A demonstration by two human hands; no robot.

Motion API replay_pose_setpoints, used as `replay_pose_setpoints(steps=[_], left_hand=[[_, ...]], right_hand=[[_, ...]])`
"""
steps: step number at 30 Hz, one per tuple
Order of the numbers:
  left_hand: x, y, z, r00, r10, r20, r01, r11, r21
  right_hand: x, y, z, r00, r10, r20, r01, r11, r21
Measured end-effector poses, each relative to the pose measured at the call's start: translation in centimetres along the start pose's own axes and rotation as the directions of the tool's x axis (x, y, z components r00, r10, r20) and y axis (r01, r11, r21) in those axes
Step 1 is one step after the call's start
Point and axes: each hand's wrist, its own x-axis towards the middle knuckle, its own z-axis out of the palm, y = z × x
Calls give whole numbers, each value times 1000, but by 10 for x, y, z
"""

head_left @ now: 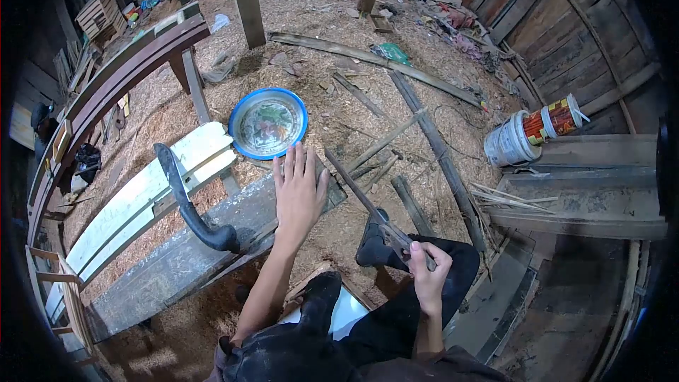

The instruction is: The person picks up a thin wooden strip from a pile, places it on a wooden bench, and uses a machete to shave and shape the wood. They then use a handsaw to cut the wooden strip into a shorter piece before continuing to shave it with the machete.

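Observation:
My left hand (298,194) is held out flat with its fingers apart, over the end of a weathered grey plank (170,269), just below a round metal basin with a blue rim (269,123). My right hand (428,272) is closed round the handle end of a long, narrow dark tool (375,213), whose far end points up and left toward the plank's end. On the plank lies a curved dark piece with a rounded end (194,216), left of my left hand. Behind it rests a pale, curved wooden board (134,216).
A long curved brown frame (117,92) stands at the left. Wooden posts (245,3) rise at the back. Sticks and a long beam (442,163) lie on the shavings. Stacked buckets (509,140) sit at the right by a wooden ledge (580,225).

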Motion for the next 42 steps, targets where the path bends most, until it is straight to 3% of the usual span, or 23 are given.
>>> replay_pose_setpoints(steps=[8,10,16,19,20,24,26,30,32,34,36,39,42], left_hand=[[1,3,0,996,-29,80,19,992,122],[-1,2,1,996,-30,87,19,992,127],[0,2,-2,998,-25,65,18,995,102],[0,2,-7,999,-35,40,33,998,45],[0,1,-9,999,-37,-1,36,996,-75],[-7,-8,-32,990,-87,-110,46,942,-331],[-13,-14,-49,985,-105,-140,53,942,-333],[-28,-38,-79,960,-184,-212,110,942,-317],[-35,-53,-96,944,-185,-273,115,961,-252],[-43,-67,-110,937,-211,-280,150,963,-226],[-50,-83,-123,920,-295,-260,242,946,-215],[-63,-108,-134,887,-346,-305,291,933,-213],[-77,-127,-145,861,-389,-328,340,919,-199]], right_hand=[[-4,5,-4,1000,29,0,-29,1000,-6],[1,8,7,997,-76,-26,74,995,-64],[3,13,13,987,-159,6,159,981,-107],[-4,11,2,1000,10,-7,-10,1000,15],[-4,9,5,1000,9,7,-9,1000,16],[5,4,29,992,-126,9,123,983,135],[13,-16,53,970,-218,105,201,968,147],[25,-49,91,845,-404,351,443,896,-34],[26,-61,116,826,-409,387,460,887,-45],[31,-68,142,716,-517,468,619,781,-84],[32,-75,172,673,-554,490,664,744,-70],[32,-79,216,467,-659,590,848,523,-88],[28,-81,259,386,-668,636,893,443,-76]])
